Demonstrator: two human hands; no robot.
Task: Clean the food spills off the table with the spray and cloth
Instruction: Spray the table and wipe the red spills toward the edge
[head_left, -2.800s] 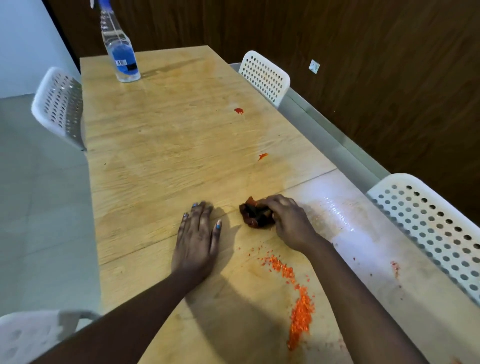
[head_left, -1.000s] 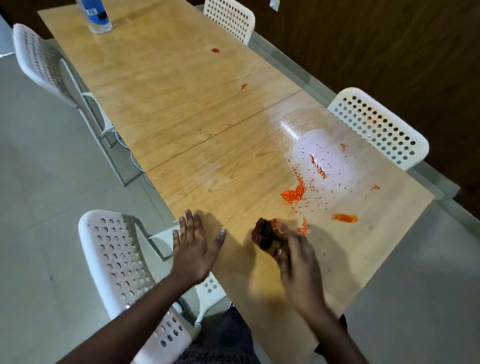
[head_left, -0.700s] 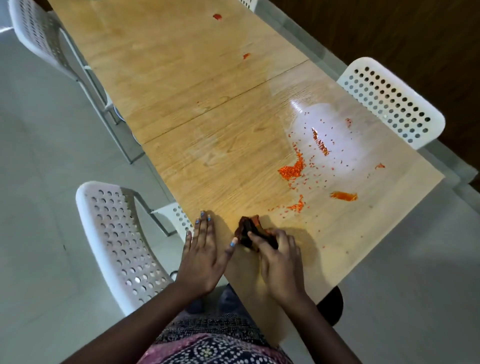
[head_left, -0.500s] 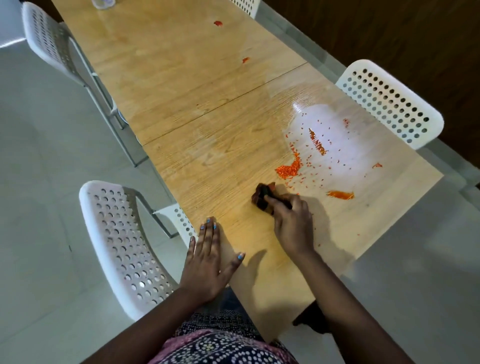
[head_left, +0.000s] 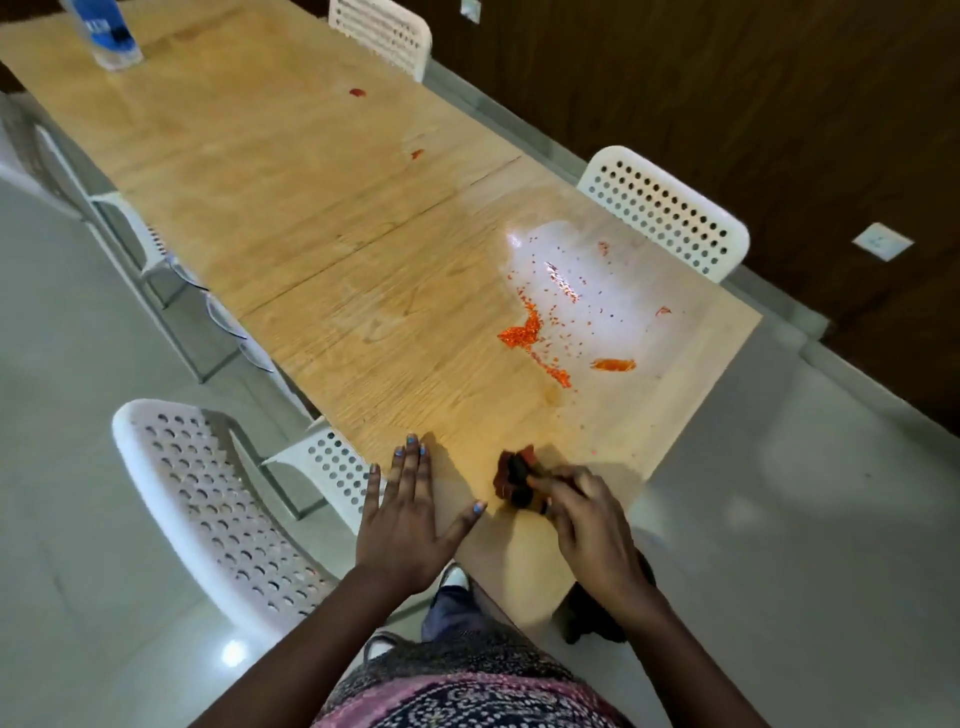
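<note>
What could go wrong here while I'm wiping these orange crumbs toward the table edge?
The right hand grips the bunched cloth close to the near edge of the table, so swept bits could fall onto the floor or your clothes. The cloth is small and already stained, so it may smear the orange crumbs across the wet patch. The two red spots further up are easily missed.
</note>
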